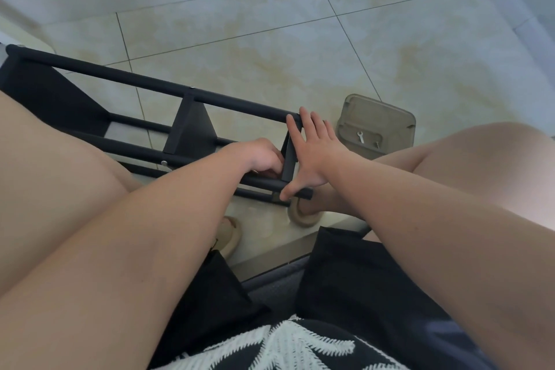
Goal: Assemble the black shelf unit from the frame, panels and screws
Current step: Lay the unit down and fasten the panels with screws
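The black shelf unit (150, 84) lies on its side on the tiled floor, with long black tubes and a black middle panel (192, 126) fixed between them. My right hand (315, 153) presses flat with straight fingers against the outer face of the black end panel (289, 159) at the unit's right end, thumb on the lower tube. My left hand (261, 156) is curled at the panel's inner side near the lower tube; what its fingers hold is hidden.
A grey plastic lid (390, 117) on the floor to the right holds a small wrench (360, 137) and a screw (377, 144). Beige slippers (303, 216) sit under the unit's end. My bare knees flank the unit. A white step runs along the top left.
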Demonstrator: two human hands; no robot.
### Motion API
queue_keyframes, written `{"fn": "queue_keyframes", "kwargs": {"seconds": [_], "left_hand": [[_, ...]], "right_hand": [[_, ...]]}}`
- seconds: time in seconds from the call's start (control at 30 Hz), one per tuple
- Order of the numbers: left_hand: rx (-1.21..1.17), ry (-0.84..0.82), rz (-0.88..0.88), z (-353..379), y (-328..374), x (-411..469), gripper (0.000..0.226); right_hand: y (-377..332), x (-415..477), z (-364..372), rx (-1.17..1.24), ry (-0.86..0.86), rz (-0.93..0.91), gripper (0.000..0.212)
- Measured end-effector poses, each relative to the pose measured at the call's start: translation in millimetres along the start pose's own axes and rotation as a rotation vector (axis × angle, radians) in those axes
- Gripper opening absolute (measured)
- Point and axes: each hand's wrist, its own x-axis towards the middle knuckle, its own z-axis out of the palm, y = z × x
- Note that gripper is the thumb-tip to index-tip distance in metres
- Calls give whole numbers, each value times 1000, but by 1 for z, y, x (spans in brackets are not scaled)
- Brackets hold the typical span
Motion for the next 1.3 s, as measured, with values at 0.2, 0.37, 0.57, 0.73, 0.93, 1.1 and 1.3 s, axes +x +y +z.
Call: {"fn": "queue_keyframes", "kwargs": {"seconds": [0.2,0.37,0.57,0.73,0.93,1.1,1.3], "left_hand": [[-69,-138,-69,-6,-2,10,13],[-83,-211,-97,-6,-5,19,21],[-153,-276,-74,-7,-9,26,15],[-214,-352,-67,-7,-13,30,20],[-241,-486,-86,-8,-17,36,26],[-376,-489,-146,-9,-18,35,30],[-374,-466,-182,-8,-11,28,24]], "right_hand": [[1,4,2,-1,-1,12,172],[3,5,2,21,24,16,173],[3,5,-1,29,2,15,171],[4,4,-1,54,-1,0,170],[4,0,0,72,29,-19,169],[3,-1,0,102,28,-21,168],[3,-3,-2,108,21,-23,167]]}}
